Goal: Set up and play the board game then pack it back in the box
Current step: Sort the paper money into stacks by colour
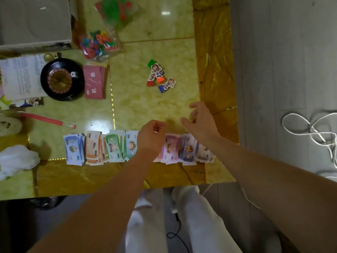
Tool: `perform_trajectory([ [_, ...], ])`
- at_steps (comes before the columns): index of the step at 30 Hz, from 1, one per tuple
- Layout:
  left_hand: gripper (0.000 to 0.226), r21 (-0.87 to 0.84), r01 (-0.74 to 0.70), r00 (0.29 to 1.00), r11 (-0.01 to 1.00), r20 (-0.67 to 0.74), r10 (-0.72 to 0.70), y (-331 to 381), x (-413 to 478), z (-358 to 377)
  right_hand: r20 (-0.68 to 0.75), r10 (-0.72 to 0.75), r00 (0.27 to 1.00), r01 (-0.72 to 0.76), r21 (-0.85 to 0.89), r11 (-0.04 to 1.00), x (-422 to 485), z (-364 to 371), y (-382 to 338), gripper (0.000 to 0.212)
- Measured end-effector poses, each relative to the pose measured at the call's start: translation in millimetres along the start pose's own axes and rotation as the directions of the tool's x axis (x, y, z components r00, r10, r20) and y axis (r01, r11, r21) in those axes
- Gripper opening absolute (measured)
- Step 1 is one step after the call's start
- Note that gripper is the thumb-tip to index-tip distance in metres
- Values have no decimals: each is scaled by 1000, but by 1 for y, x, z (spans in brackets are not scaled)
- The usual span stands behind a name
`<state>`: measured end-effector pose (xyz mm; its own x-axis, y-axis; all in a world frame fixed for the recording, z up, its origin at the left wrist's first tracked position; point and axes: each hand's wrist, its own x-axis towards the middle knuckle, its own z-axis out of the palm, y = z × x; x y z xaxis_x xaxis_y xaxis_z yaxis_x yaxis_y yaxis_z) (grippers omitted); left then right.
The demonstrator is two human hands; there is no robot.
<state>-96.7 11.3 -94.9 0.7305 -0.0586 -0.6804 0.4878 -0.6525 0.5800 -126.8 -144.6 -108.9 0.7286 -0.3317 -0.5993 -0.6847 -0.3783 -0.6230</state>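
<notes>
**Loose notes, a close table edge**

Far to the left of both hands and farther from the person, the spinner wheel and the red cards sit out of the way, so they are probably safe for now.

The risk lies in the row of play money, which runs along the near side of the table from well left of the left hand to just under the right wrist. The stacks are fanned and uneven, and neighbours overlap. A sleeve or forearm dragged across them would likely mix the colours.

The left hand hovers over the middle of the row with its fingers curled in. A small pale spot shows at the fingertips, but I cannot tell whether they pinch a note or nothing at all. If it does lift one, the note below could slide with it.

The right hand, just to the right, hangs above bare table with its fingers loosely bent and holds nothing. The last stacks lie directly under its wrist, near the table's right edge. A careless sweep outward could push them to the floor.

Beyond both hands, the character pawns lie tipped in a cluster. A forward reach could scatter them.
</notes>
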Motion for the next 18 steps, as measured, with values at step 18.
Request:
perform_trajectory([
  [18, 67, 308, -298, 943, 904, 240, 230, 76, 150, -74, -99, -186, 978, 113, -501, 858, 116, 56, -103, 75],
])
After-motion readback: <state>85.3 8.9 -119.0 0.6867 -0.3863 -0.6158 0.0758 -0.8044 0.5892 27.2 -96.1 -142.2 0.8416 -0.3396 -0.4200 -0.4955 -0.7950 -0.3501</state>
